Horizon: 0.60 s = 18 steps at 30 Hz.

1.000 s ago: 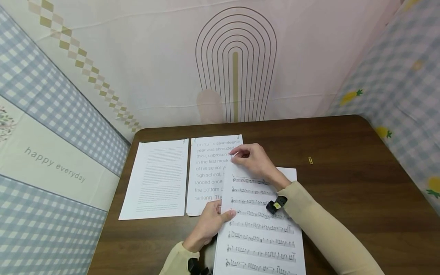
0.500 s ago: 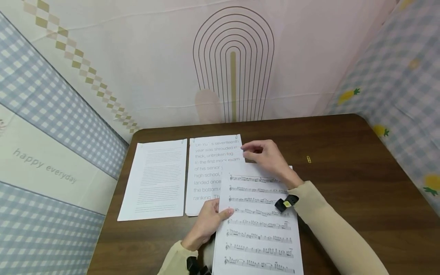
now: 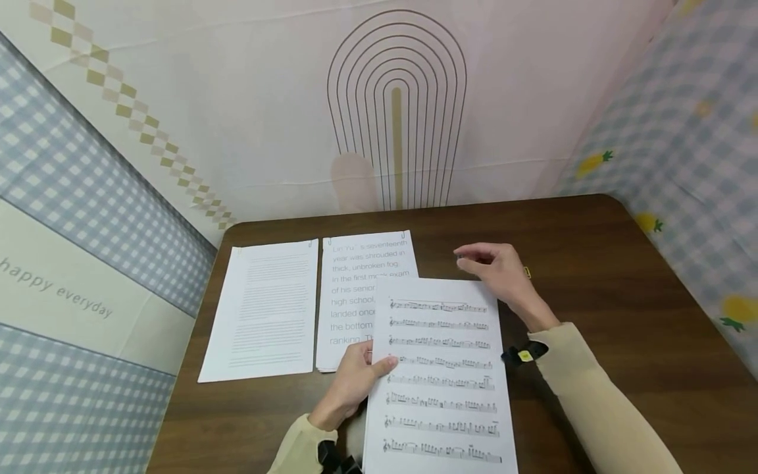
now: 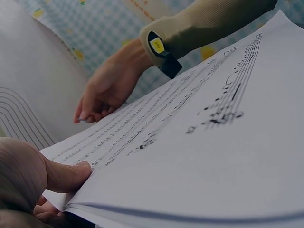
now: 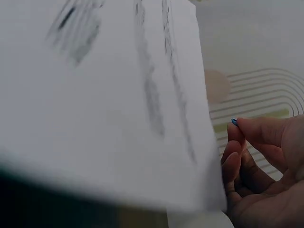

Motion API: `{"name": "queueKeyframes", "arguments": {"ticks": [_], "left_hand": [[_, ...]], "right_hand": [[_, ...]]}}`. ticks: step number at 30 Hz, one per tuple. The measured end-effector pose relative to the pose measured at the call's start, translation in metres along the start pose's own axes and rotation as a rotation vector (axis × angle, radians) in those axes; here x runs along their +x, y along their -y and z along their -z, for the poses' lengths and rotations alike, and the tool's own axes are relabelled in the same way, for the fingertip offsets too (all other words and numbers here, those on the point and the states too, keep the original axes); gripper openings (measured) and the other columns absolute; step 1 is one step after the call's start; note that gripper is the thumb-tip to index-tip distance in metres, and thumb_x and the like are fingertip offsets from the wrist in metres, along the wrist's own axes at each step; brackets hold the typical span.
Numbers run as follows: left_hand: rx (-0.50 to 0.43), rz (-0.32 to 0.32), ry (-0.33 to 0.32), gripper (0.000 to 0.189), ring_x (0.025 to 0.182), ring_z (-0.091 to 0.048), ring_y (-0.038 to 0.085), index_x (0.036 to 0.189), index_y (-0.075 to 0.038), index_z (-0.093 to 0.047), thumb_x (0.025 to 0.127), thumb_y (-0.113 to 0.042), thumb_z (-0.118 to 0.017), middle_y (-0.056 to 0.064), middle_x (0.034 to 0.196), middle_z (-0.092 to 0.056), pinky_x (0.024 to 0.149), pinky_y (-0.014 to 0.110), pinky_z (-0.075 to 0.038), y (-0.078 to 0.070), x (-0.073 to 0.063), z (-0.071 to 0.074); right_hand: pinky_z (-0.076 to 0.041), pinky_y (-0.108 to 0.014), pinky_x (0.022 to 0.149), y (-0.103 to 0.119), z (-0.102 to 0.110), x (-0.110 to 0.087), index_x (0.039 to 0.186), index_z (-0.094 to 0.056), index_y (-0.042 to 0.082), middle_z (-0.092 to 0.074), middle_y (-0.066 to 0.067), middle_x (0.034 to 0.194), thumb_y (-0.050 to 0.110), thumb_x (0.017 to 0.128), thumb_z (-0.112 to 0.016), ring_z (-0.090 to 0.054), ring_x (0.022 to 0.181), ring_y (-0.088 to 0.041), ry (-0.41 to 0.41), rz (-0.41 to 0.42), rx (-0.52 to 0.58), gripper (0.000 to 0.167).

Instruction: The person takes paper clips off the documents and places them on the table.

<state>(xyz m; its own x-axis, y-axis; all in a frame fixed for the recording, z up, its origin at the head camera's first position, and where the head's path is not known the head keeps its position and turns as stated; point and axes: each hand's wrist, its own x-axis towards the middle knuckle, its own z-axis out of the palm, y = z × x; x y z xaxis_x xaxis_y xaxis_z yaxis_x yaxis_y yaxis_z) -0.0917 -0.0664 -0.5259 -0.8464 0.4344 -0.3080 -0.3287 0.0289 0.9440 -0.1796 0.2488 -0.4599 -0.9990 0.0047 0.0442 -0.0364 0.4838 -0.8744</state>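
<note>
My left hand (image 3: 354, 378) grips a stack of sheet music (image 3: 441, 395) by its left edge, thumb on top and fingers underneath. The stack is tilted up off the table, and several page edges show in the left wrist view. Beyond the stack's upper right corner, my right hand (image 3: 503, 275) pinches a small blue paper clip (image 5: 234, 122) between thumb and forefinger. Only the clip's tip shows; the fingertips hide the rest. A yellow paper clip (image 3: 527, 271) lies on the table, partly behind the right hand.
Two stacks of printed text lie on the brown table (image 3: 592, 263): a small-print stack (image 3: 266, 309) at far left and a large-print stack (image 3: 349, 296) beside it, both clipped at the top corners. The sheet music overlaps the large-print stack in the head view. Cloth walls (image 3: 266, 131) surround the table.
My right hand has moved right, away from over the sheet music's top left to past its upper right corner, still pinching. The left hand keeps its grip on the stack.
</note>
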Motion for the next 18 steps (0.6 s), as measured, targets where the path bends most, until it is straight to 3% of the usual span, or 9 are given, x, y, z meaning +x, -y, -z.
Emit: {"name": "queueKeyframes", "arguments": {"ticks": [4,11,14,18], "left_hand": [[-0.004,-0.002,-0.012,0.03,0.089,-0.085,0.03,0.132,0.008,-0.068,0.104,-0.002,-0.066,0.025,0.112,-0.082,0.08,0.041,-0.069,0.0,0.0,0.001],[-0.006,0.001,-0.024,0.031,0.089,-0.085,0.029,0.132,0.009,-0.068,0.103,-0.001,-0.066,0.026,0.114,-0.082,0.08,0.042,-0.069,-0.001,0.001,0.002],[-0.006,0.001,-0.021,0.031,0.089,-0.085,0.029,0.132,0.009,-0.068,0.103,0.0,-0.066,0.027,0.114,-0.081,0.081,0.042,-0.069,-0.002,0.001,0.002],[-0.005,-0.001,-0.019,0.031,0.089,-0.085,0.029,0.132,0.01,-0.067,0.103,0.0,-0.066,0.027,0.114,-0.081,0.081,0.042,-0.069,-0.002,0.001,0.003]], "right_hand": [[-0.053,-0.023,0.076,-0.012,0.013,-0.007,0.13,-0.078,0.008,-0.076,-0.016,0.121,0.022,0.106,-0.074,-0.064,0.097,-0.025,-0.02,-0.025,-0.018,0.028],[-0.052,-0.02,0.077,-0.042,0.037,-0.015,0.135,-0.076,0.005,-0.075,-0.017,0.125,0.027,0.108,-0.072,-0.062,0.096,-0.01,-0.082,-0.062,-0.072,0.035],[-0.053,-0.022,0.078,-0.053,0.047,-0.016,0.136,-0.076,0.006,-0.075,-0.012,0.124,0.03,0.107,-0.072,-0.062,0.095,-0.008,-0.102,-0.101,-0.071,0.037],[-0.055,-0.024,0.079,-0.071,0.061,-0.016,0.139,-0.074,0.007,-0.073,0.005,0.117,0.032,0.108,-0.07,-0.063,0.096,-0.011,-0.11,-0.162,-0.067,0.04]]}}
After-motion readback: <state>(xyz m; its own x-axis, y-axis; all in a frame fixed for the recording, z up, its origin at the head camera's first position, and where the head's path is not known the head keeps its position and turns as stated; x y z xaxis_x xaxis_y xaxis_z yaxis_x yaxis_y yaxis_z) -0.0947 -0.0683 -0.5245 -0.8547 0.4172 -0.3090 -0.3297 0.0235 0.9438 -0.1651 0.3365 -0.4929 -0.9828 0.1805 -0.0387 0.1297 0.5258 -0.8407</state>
